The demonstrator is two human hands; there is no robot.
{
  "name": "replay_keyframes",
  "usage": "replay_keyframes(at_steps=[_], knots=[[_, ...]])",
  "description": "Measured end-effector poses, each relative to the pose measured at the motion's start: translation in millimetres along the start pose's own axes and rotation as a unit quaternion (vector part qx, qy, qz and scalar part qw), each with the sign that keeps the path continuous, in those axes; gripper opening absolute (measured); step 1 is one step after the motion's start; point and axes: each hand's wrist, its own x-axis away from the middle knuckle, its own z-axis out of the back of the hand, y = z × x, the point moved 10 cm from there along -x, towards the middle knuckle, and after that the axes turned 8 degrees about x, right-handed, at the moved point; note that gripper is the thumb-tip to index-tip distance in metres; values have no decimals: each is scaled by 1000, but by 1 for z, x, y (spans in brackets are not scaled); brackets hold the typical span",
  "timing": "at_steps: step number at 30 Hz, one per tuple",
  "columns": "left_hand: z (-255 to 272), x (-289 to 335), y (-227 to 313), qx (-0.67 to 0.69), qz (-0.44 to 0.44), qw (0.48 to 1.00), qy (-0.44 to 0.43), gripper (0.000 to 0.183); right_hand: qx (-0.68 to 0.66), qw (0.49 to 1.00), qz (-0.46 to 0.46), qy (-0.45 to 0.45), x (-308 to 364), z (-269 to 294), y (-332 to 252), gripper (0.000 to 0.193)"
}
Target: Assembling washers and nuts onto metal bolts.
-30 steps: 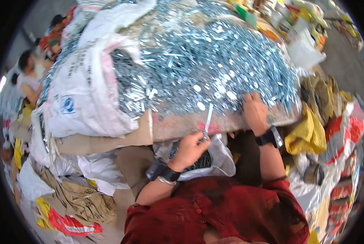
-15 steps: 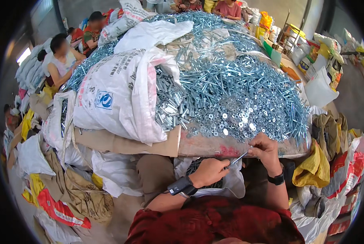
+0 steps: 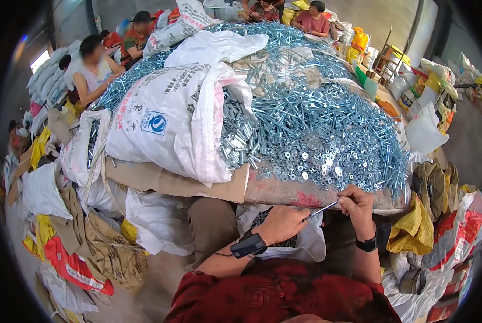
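My left hand (image 3: 285, 223) is closed round one end of a slim metal bolt (image 3: 321, 209), over the near edge of the table. The bolt slants up to the right, and its far end meets the pinched fingers of my right hand (image 3: 357, 206). Whether a washer sits in those fingers is too small to tell. Just beyond my hands lies a spread of flat round washers (image 3: 327, 161). Behind them rises a big heap of long shiny bolts (image 3: 316, 110). Short metal sleeves (image 3: 237, 141) spill from a white woven sack (image 3: 160, 124) on the left.
Brown cardboard (image 3: 176, 180) lies under the sack at the table edge (image 3: 284, 192). Below my hands, an open white bag (image 3: 311, 245) contains metal pieces. Several people sit round the heap. Yellow sacking (image 3: 413, 226) and other bags crowd both sides.
The view has shifted, so the table sits a little further right and the heap lower. Both hands still meet at the bolt, which now slants less steeply. My right fingers are slightly further from my left hand.
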Motion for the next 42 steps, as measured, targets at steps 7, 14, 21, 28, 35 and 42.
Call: replay_keyframes(at_steps=[7,14,21,28,35,42], knots=[[13,-2,15,72,-23,994,77,21,-101,986,-91,-96,18,-61,17,11],[13,-1,-11,225,71,968,82,19,-138,979,-88,-123,9,-69,19,18],[25,3,8,122,-9,979,165,15,-185,971,44,-144,-7,-121,-20,50],[74,16,-60,276,173,908,266,19,-183,982,42,-12,5,-88,-13,54],[59,6,-27,182,103,954,215,27,-159,985,-61,4,-6,-63,26,44],[29,-2,-25,195,108,968,112,21,-139,990,-1,32,-17,-65,-3,36]])
